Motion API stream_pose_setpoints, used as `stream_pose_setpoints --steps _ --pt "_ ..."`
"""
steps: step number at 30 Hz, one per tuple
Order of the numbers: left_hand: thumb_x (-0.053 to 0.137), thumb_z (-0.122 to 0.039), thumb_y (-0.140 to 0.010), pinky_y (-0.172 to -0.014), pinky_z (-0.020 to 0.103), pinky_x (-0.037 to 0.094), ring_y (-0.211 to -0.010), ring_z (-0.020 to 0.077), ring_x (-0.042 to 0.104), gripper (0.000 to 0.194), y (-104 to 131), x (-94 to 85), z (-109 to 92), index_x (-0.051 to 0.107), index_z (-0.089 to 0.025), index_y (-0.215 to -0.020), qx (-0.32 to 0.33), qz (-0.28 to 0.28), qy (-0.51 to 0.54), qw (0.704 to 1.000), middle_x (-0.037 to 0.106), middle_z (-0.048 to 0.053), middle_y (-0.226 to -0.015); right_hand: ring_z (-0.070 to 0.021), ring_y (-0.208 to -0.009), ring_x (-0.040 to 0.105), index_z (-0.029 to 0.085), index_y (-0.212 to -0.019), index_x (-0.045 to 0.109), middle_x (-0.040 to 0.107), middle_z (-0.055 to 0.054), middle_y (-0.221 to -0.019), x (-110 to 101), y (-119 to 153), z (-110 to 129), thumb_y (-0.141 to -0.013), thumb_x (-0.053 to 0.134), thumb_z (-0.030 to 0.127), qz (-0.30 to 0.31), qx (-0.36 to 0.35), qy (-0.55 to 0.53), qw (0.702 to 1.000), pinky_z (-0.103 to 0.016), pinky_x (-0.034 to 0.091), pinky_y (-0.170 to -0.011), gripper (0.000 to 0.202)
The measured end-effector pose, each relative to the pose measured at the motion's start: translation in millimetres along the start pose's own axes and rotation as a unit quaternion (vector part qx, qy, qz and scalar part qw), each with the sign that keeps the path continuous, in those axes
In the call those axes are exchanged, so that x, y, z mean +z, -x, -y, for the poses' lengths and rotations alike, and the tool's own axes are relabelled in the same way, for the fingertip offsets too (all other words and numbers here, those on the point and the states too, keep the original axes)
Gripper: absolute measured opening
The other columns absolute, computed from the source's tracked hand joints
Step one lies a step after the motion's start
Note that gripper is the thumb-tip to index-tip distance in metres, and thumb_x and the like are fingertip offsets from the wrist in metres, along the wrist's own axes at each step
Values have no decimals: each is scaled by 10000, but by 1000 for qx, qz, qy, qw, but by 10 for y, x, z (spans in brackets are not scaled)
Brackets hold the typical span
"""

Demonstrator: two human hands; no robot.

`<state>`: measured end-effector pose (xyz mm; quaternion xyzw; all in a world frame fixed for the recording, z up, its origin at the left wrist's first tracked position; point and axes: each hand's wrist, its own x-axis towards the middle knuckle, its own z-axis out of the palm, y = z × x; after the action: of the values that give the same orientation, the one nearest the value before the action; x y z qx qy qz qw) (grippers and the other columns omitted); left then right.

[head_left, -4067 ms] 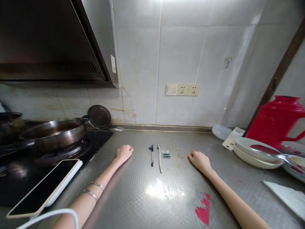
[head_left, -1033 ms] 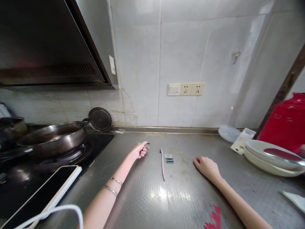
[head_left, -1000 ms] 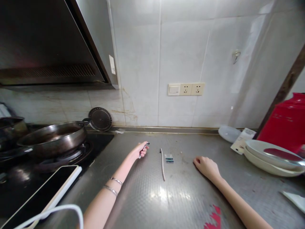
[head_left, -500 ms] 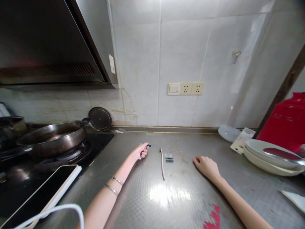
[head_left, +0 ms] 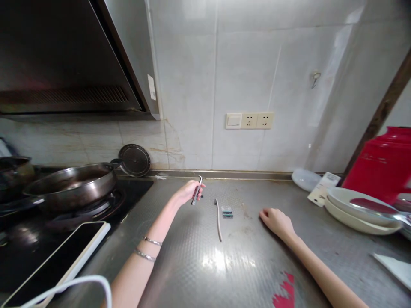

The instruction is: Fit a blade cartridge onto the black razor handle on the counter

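Off-white on the steel counter [head_left: 180, 265], what looks like a toothbrush [head_left: 218, 222] lies between the hands, its dark head away from the person, its long axis running nearly straight back toward them; to the left of that head, the left hand [head_left: 186, 192] is closed, thumb and curled fingers pressed round a razor handle [head_left: 196, 195] (how high above the counter is hard to judge); the handle slants, near end to the left, slim hooked tip away and to the right; a small dark piece [head_left: 202, 196] shows by the fingertips, too small to tell whether gripped or lying. Just right of the toothbrush's upper half, apart from it, sits a clear cartridge case [head_left: 227, 212], its teal strips crosswise to the toothbrush; the toothbrush thus comes between razor handle and case; the left fingers seem slightly nearer the case than the right ones. Farther right of the toothbrush, the right hand [head_left: 275, 219] rests on the counter, curled into a loose fist; nothing shows in it, though its palm is hidden.
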<state>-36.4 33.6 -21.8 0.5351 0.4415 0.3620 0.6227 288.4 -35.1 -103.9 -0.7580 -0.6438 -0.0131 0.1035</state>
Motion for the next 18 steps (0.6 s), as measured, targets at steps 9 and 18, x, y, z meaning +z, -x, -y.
stream_pose_setpoints --steps 9,18 --pt "621 -221 -728 -450 179 408 -608 141 635 165 100 122 -118 497 -121 -769 103 -54 -167 979 655 81 -797 -201 -702 630 178 -677 625 674 -85 -719 -320 305 838 -840 383 338 2 -111 -35 993 -238 298 -518 332" --pt "680 -226 -696 -480 209 449 -582 152 641 247 119 127 -145 455 -136 -748 138 -44 -155 977 668 74 -713 -267 -828 646 132 -844 665 684 -159 -881 -183 409 1524 -822 418 371 57 -158 -24 986 -305 458 -655 344"
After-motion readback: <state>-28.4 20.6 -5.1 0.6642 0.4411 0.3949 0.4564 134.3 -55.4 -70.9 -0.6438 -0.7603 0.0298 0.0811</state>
